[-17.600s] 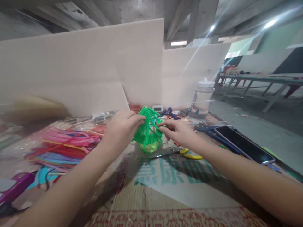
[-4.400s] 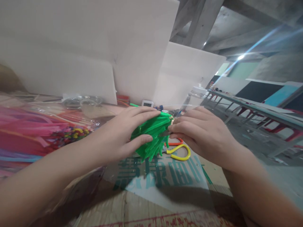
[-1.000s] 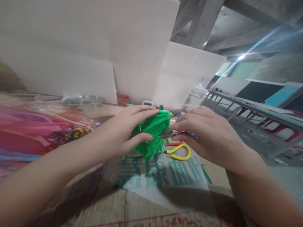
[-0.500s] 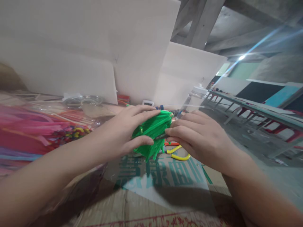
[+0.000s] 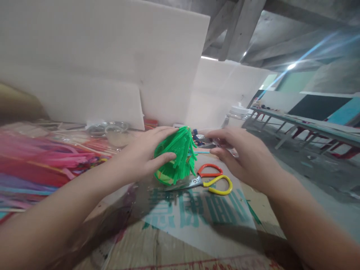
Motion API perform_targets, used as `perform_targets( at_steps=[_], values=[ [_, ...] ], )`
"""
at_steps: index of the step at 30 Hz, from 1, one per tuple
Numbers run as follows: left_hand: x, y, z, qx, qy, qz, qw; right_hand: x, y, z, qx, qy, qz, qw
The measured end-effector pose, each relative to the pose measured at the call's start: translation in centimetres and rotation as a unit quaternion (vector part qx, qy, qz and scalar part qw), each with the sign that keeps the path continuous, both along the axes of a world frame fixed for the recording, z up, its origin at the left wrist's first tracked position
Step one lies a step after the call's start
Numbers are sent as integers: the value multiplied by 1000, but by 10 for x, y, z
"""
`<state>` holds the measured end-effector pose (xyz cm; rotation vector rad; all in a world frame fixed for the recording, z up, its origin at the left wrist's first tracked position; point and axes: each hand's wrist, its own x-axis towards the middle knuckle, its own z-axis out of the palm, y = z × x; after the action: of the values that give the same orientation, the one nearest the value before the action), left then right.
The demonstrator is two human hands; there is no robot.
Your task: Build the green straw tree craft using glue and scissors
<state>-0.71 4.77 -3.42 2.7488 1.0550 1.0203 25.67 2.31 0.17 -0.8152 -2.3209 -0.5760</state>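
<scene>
A cone-shaped bundle of green pipe cleaners [image 5: 182, 153] stands upright in my left hand [image 5: 147, 150]. The thumb presses its near side and the other fingers wrap behind it. To the right of the bundle is my right hand [image 5: 242, 152], apart from it, thumb and fingers spaced with nothing clear between them. Small metal and dark blue items behind its fingertips are too blurred to name. Below the gap between my hands lies a pair of scissors [image 5: 202, 182] with one red and one yellow handle, blades pointing left under the bundle.
Pink, purple and red pipe cleaners [image 5: 50, 161] are heaped on the left. Behind them lie clear round rolls [image 5: 112, 131]. A clear bottle with a white lid [image 5: 237, 116] stands beyond my right hand. White boards [image 5: 165, 71] close off the back. A printed sheet [image 5: 194, 221] covers the tabletop.
My right hand has drawn away to the right from the green bundle, its fingers parting; the dark thin piece at its fingertips no longer shows. The bundle has turned more upright, uncovering the scissors.
</scene>
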Motion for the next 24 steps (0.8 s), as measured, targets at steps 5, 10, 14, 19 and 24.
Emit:
perform_targets(
  at_steps=[5,10,14,19,24],
  values=[
    [3,5,-4,-42,-82,80,993,-7,19,-18,-124,14,-28,992],
    [-3,3,0,-95,-76,67,990,-11,23,-23,-139,-3,-47,989],
    [-10,1,6,-134,-10,40,990,-10,22,-22,-139,-4,-48,989],
    [-5,0,4,-114,-52,79,989,-8,23,-23,-133,-1,-39,990],
    [-4,0,3,-110,-47,36,992,-8,24,-22,-94,8,12,995]
  ],
)
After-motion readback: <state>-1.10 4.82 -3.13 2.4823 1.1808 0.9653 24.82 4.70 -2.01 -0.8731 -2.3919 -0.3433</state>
